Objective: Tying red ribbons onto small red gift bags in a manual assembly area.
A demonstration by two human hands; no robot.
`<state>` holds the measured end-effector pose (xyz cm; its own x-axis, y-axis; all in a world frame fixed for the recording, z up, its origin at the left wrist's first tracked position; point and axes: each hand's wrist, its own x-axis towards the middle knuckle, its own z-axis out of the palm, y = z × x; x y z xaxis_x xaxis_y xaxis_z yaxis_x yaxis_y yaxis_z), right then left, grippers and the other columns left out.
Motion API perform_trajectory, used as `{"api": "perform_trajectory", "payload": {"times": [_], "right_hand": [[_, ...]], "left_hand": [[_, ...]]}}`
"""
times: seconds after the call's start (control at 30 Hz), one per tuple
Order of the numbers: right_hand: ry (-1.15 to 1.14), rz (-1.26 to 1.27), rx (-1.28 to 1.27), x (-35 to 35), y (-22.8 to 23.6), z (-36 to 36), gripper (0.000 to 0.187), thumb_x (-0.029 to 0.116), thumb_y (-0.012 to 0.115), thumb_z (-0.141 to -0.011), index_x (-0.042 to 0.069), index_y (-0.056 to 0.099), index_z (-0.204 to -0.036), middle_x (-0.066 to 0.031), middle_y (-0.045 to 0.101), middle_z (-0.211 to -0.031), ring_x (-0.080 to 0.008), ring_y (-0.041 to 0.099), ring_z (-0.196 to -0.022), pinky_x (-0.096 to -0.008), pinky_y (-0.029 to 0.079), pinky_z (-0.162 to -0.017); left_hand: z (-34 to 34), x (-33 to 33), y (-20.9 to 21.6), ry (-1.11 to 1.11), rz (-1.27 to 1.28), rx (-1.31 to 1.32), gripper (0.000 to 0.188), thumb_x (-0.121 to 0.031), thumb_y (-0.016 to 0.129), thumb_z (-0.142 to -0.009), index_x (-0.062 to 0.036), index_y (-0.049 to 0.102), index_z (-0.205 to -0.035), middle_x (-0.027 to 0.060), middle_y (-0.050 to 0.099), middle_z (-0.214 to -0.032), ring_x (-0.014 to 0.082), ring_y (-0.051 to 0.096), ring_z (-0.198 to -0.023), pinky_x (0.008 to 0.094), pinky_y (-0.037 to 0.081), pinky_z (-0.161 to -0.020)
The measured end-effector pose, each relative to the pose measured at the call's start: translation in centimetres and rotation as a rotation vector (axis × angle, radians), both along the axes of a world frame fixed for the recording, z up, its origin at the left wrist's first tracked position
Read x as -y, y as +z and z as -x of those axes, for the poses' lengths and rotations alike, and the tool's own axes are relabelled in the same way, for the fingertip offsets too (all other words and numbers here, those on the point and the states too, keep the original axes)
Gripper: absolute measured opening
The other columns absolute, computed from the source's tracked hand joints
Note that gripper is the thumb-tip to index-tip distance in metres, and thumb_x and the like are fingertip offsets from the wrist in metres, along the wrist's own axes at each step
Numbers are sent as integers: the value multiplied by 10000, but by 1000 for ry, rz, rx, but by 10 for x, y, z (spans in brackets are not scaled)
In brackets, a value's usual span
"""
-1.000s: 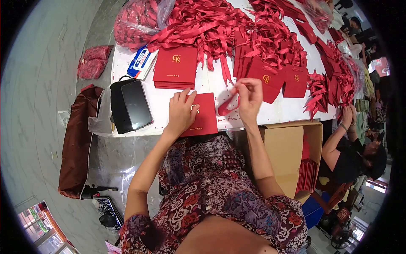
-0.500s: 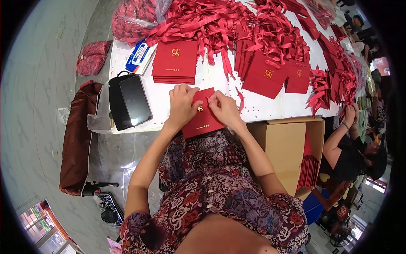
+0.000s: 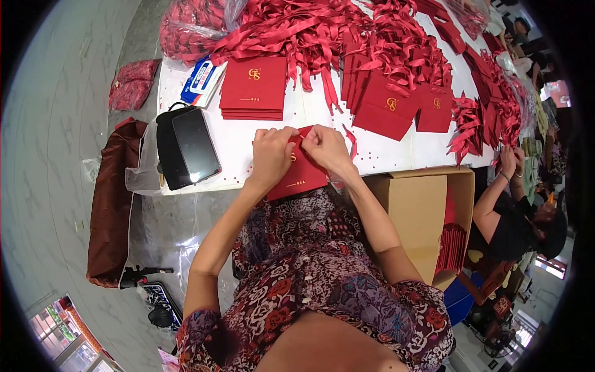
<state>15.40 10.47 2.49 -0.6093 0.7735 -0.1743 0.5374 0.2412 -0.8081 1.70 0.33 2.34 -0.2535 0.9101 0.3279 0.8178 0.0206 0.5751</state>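
Note:
A small flat red paper bag [image 3: 305,175] with gold print lies at the table's near edge, tilted a little. My left hand [image 3: 271,156] grips its upper left side, thumb across the front. Fingertips of my right hand [image 3: 328,150] pinch at its top edge, close to the left hand's fingers. A red ribbon [image 3: 352,140] lies just right of that hand; whether it is the end in my fingers is hidden. Beyond my left hand lies a stack of red bags [image 3: 253,88].
Red ribbons [image 3: 310,31] heap across the far table, with ribboned bags [image 3: 385,105] at right. A dark phone [image 3: 196,146] rests on a black case at left. An open cardboard box [image 3: 418,223] holding red bags stands right of me. Another person [image 3: 511,204] works at far right.
Both hands have drawn closer together at the bag's top edge. My right hand has shifted slightly up and now covers more of the bag's upper part.

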Motion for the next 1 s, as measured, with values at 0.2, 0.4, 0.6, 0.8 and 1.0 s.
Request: {"api": "perform_trajectory", "payload": {"times": [0.2, 0.4, 0.6, 0.8, 1.0], "right_hand": [[90, -343, 0, 7, -4, 3, 178, 175, 641, -806, 4, 615, -762, -155, 633, -645, -306, 644, -623, -394, 494, -596], [108, -128, -14, -3, 6, 1, 169, 155, 631, -805, -7, 618, -759, -167, 646, -666, -344, 656, -638, -422, 515, -624], [31, -81, -135, 10, 6, -2, 171, 184, 680, -848, 23, 643, -804, -126, 613, -641, -270, 629, -612, -387, 494, -606], [106, -187, -154, -12, 7, -11, 153, 213, 708, -842, 61, 716, -855, -92, 631, -678, -228, 628, -655, -349, 490, -623], [316, 184, -108, -39, 11, -12, 221, 246, 731, -848, 26, 728, -866, -52, 679, -732, -131, 624, -687, -303, 492, -652]], "left_hand": [[2, -3, 1, -1, 0, 72, 238, -24, 685, -766, -96, 683, -993, 74, 663, -797, 264, 606, -755, 380, 398, -787], [-16, -1, 3, 72, -31, -33, 241, -19, 672, -760, -102, 691, -986, 72, 676, -818, 256, 610, -772, 384, 393, -795], [0, 2, 1, 34, 43, 70, 226, -22, 690, -755, -103, 659, -965, 60, 679, -819, 240, 617, -780, 380, 378, -809], [4, 3, 19, -126, 103, 59, 209, -25, 705, -760, -98, 629, -941, 52, 660, -813, 232, 616, -803, 364, 354, -833], [4, 0, 25, -210, -7, -57, 177, -4, 691, -773, -92, 655, -922, 42, 601, -868, 240, 556, -838, 352, 357, -843]]}}
